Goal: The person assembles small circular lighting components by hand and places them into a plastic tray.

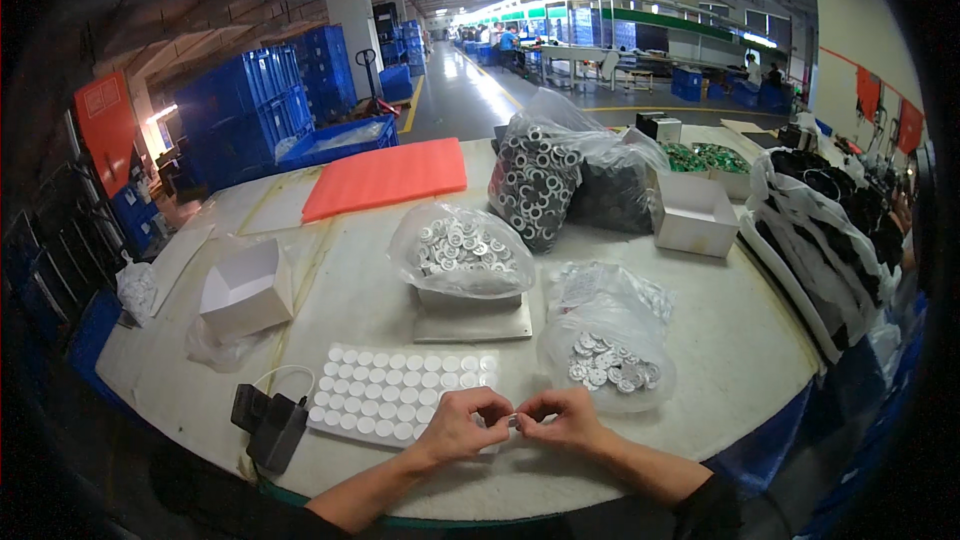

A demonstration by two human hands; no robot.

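My left hand and my right hand meet over the near edge of the table, thumbs and forefingers pinched together. Between the fingertips is a small whitish part, mostly hidden, too small to name. Left of it lies a tray of white round caps in rows, its right end partly behind my left hand. Just beyond my right hand, an open clear bag holds silvery-white slotted discs. Farther back, another open bag of white ring-shaped parts rests on a metal stand.
Black adapters with a white cable lie left of the tray. White boxes stand left and right. Toward the back are an orange foam sheet, a bag of black-and-white rings and green circuit boards. A large bag of black parts fills the right.
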